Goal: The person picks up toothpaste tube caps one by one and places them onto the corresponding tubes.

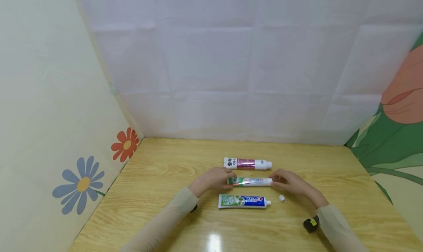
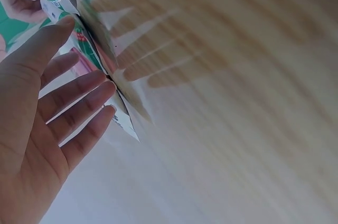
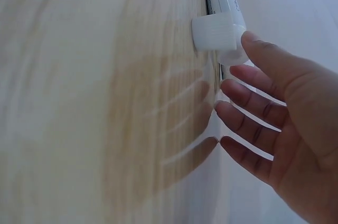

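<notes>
Three toothpaste tubes lie one behind another on the table, nozzle ends to the right. My left hand [image 1: 216, 178] is at the flat end of the middle white-and-green toothpaste tube [image 1: 252, 182]. Its thumb touches the tube in the left wrist view, and the other fingers spread loosely behind. By the capped end of that tube is my right hand [image 1: 289, 181], thumb at the cap and fingers loosely extended with tips on the table [image 3: 63, 102]. Nearer me lies a blue-and-green toothpaste tube [image 1: 243, 201]. A small loose white cap [image 1: 281, 198] stands right of it.
Behind the middle tube lies a white-and-magenta toothpaste tube [image 1: 246, 164]. A white sheet [image 1: 211, 79] hangs past the table's back edge. Walls with painted flowers [image 1: 82, 184] flank both sides. Black wrist-worn devices [image 1: 310, 224] sit under the sleeves.
</notes>
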### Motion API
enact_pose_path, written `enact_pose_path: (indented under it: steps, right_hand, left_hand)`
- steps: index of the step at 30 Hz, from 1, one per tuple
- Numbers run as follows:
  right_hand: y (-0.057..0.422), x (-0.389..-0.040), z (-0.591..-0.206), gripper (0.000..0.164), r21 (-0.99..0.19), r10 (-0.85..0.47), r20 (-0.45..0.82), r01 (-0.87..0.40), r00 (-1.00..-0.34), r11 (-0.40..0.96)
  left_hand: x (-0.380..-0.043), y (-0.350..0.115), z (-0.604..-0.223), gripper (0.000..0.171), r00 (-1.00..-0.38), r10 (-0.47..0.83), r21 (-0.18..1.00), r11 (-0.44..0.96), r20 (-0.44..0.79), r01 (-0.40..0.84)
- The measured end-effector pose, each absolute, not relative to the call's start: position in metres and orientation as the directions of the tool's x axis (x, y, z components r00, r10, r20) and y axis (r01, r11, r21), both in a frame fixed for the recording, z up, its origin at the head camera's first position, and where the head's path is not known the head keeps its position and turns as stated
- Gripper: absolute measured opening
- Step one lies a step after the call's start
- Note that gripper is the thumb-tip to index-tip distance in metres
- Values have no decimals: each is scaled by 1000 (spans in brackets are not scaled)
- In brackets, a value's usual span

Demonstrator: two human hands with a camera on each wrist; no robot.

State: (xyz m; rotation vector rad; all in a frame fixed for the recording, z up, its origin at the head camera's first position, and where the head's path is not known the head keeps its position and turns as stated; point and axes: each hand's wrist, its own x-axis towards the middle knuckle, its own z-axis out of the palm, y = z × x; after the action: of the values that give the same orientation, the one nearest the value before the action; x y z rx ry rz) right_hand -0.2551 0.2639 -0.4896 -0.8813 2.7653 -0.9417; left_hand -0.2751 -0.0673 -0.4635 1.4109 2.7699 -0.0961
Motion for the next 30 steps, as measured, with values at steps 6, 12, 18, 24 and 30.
enact_pose_path:
  steps: [6, 12, 18, 24, 30]
  right_hand:
    - [268, -253, -492, 39, -623, -555, 110, -493, -824, 608]
    - [271, -250, -492, 39, -628, -553, 132, -501, -823, 596]
    - [274, -245, -489, 40, -628, -562, 158, -522, -812, 577]
    - [277, -239, -485, 41, -635, -591, 191, -558, -784, 534]
    - [281, -232, -480, 43, -641, -615, 195, -574, -764, 510]
  left_hand:
    - [-273, -71, -463, 42, -587, 808, -33, 586, -48, 810]
    - [-270, -72, -463, 45, -571, 820, -52, 570, -33, 820]
    - [-267, -74, -464, 48, -544, 839, -83, 542, 2, 836]
    - [-262, -75, -462, 49, -503, 863, -120, 505, 42, 855]
    - [-258, -75, -461, 51, -482, 875, -132, 484, 45, 865]
